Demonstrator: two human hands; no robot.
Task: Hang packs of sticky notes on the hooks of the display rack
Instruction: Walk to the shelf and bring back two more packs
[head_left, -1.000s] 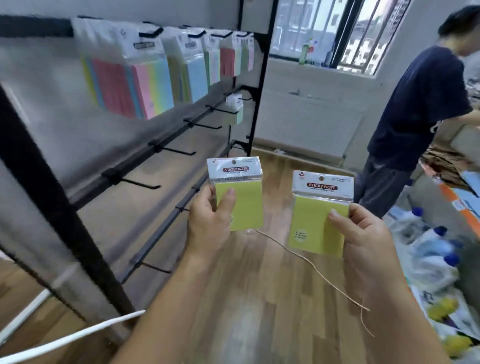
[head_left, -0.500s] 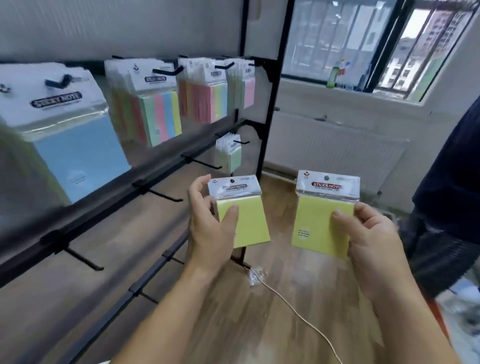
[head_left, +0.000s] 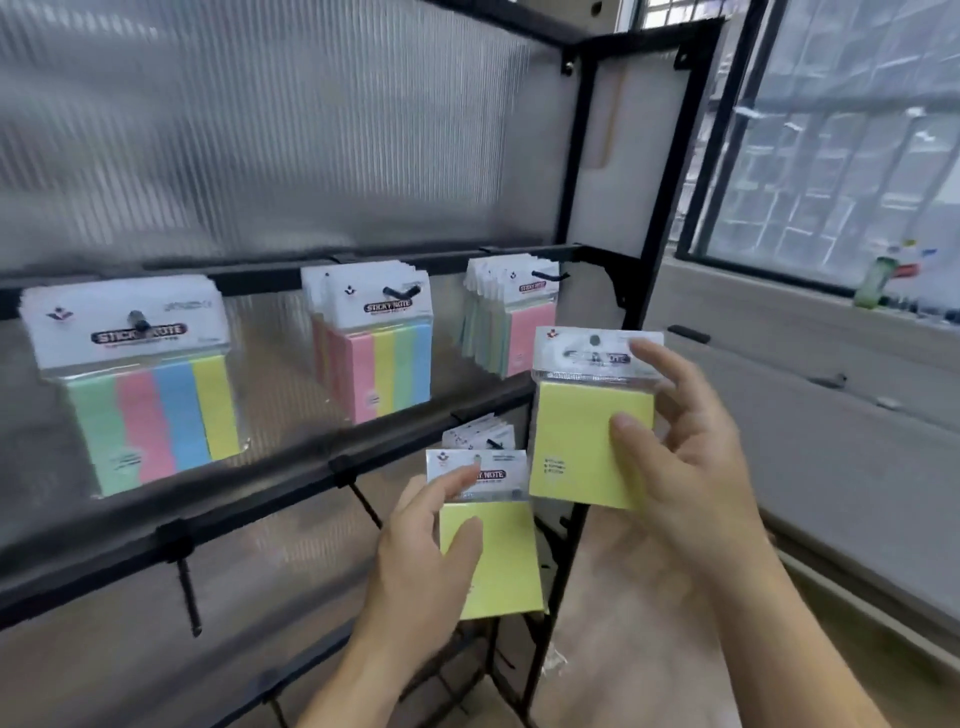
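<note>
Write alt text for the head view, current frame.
The left hand grips one yellow sticky note pack low and the right hand holds another yellow pack higher, both before a black display rack. Three stacks of pastel packs hang on its upper rail hooks; a bare hook juts from the lower rail at left.

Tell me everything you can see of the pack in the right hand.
The pack is a square pale-yellow pad in a clear plastic sleeve, under a white header card with a blurred dark logo and a small hang hole. It is held roughly upright before the rack's right post, on no hook. The right hand pinches it, thumb on the pad's front.
</note>
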